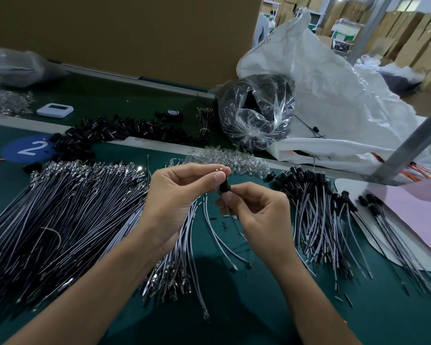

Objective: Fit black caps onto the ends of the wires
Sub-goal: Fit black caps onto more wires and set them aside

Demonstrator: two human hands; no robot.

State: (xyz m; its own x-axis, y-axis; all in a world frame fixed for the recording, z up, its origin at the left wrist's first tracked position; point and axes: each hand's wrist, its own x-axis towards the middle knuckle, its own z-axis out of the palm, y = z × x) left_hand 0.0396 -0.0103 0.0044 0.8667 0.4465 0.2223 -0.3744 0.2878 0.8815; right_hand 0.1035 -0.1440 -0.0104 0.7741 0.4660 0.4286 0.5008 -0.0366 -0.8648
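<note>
Fitting a black cap (225,188) to wire ends (219,168) held up above the bench (234,307).
The left hand (177,195) pinches the wires just below those metal ends, probably to keep them stiff and aligned. The right hand (256,210) grips the cap between thumb and fingertip directly beneath, close against the left thumb. Bare wires (60,215) lie heaped at left, capped ones (316,210) at right and loose caps (125,131) behind, so supply and output seem within easy reach.

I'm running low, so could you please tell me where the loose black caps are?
In the head view, the loose black caps lie left of centre, between the blue number marker and the tied wire bundle.
</note>
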